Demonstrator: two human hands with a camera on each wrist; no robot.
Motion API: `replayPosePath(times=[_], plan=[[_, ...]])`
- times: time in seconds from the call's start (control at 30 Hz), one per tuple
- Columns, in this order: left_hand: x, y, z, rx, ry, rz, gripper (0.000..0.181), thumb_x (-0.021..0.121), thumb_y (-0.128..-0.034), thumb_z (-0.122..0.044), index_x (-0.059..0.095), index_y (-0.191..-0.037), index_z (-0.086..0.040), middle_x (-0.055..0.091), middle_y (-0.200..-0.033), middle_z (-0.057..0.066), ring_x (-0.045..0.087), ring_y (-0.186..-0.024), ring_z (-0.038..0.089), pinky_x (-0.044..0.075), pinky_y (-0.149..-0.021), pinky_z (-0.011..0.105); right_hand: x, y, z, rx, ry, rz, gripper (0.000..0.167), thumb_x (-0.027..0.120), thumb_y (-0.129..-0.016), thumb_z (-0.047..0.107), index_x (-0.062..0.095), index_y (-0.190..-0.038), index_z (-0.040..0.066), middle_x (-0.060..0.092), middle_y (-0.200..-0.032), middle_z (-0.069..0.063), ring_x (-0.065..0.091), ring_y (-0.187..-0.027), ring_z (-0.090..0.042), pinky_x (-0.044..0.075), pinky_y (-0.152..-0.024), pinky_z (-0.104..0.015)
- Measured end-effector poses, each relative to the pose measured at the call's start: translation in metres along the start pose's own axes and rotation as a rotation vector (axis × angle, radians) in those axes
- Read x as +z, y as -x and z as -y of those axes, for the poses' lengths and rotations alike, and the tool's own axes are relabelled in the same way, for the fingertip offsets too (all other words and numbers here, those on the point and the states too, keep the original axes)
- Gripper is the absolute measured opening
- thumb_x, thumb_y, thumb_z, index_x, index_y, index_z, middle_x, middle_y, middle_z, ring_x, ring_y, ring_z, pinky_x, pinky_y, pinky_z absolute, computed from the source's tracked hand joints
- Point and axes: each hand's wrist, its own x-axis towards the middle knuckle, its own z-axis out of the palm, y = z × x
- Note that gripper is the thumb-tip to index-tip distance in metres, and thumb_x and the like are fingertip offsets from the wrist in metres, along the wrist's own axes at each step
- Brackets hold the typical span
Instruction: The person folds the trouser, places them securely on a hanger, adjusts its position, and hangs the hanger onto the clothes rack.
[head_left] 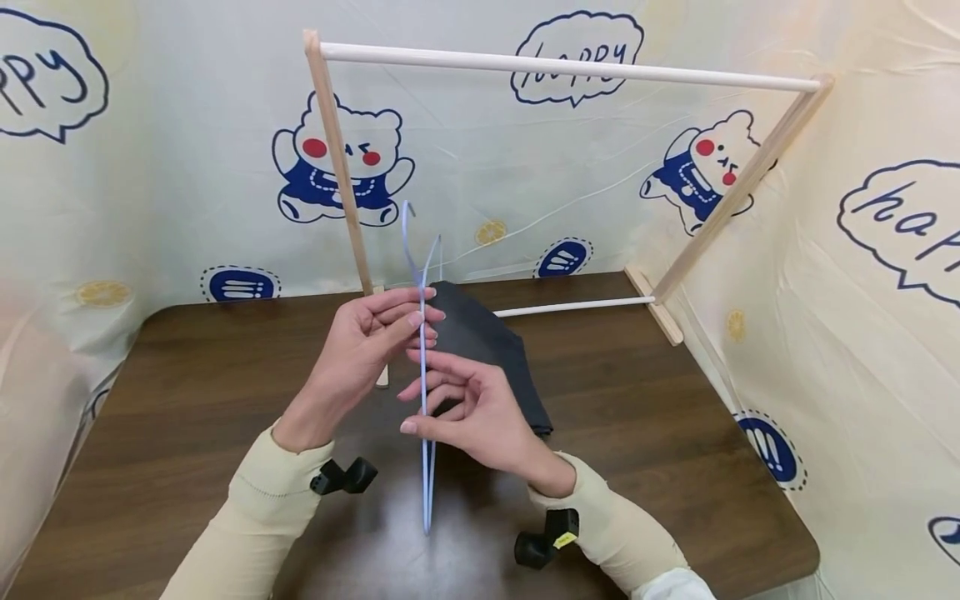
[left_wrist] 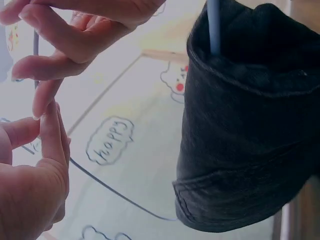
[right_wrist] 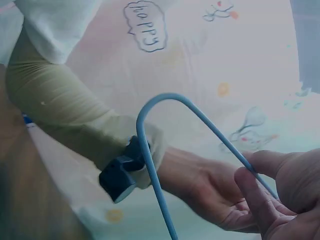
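A light blue wire clothes hanger is held nearly edge-on above the table, its hook up. My left hand pinches the wire between thumb and fingers near the upper part. Lower down, my right hand holds the same hanger, and its thumb and finger grip the wire in the right wrist view. Behind the hands hangs a black folded garment. The left wrist view has this cloth garment with a stitched seam, and a hanger wire running into its fold. Its exact kind cannot be told.
A wooden rack with a white top rail stands at the back of the brown table. Its lower white bar sits close behind the garment. A printed cloth backdrop surrounds the table. Each wrist wears a black camera.
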Motion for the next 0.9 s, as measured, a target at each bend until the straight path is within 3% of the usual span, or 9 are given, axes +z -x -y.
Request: replayPosePath(times=[0.27,0.6,0.77,0.9], plan=[[0.016,-0.02,-0.024,0.026,0.043,0.059,0.038,0.058,-0.1006,0.001,0.054,-0.138,0.009,0.074,-0.114,0.008,0.073,-0.091,0.016,0.06,-0.083,0.027,-0.016,-0.008,0.028,-0.05,0.004,-0.022,0.063,0.08,-0.081,-0.009,0.056,-0.139,-0.007,0.069,-0.097,-0.035,0.072,-0.076,-0.01,0.063,-0.067,-0.033],[0.031,-0.048,-0.049,0.042,0.066,0.047,0.038,0.056,-0.1002,0.004,0.054,-0.137,0.012,0.077,-0.108,0.003,0.075,-0.09,0.014,0.059,-0.088,0.027,-0.031,-0.024,0.046,-0.127,-0.004,-0.081,0.061,0.08,-0.08,-0.009,0.056,-0.136,-0.012,0.067,-0.095,-0.038,0.074,-0.074,-0.014,0.063,-0.071,-0.034],[0.032,-0.06,-0.057,0.041,0.107,0.013,0.036,0.055,-0.101,0.004,0.054,-0.136,0.013,0.077,-0.106,0.001,0.076,-0.088,0.012,0.057,-0.092,0.027,-0.036,-0.034,0.05,-0.176,-0.017,-0.091,0.065,0.083,-0.084,0.005,0.052,-0.136,-0.017,0.074,-0.093,-0.021,0.073,-0.074,-0.013,0.062,-0.074,-0.028],[0.031,-0.068,-0.063,0.072,0.151,-0.011,0.027,0.056,-0.1002,0.005,0.062,-0.127,0.007,0.078,-0.103,0.003,0.076,-0.085,0.012,0.058,-0.089,0.027,-0.039,-0.045,0.054,-0.194,-0.041,-0.078,0.061,0.079,-0.087,0.001,0.05,-0.137,-0.019,0.074,-0.093,-0.013,0.073,-0.074,-0.013,0.061,-0.072,-0.028]])
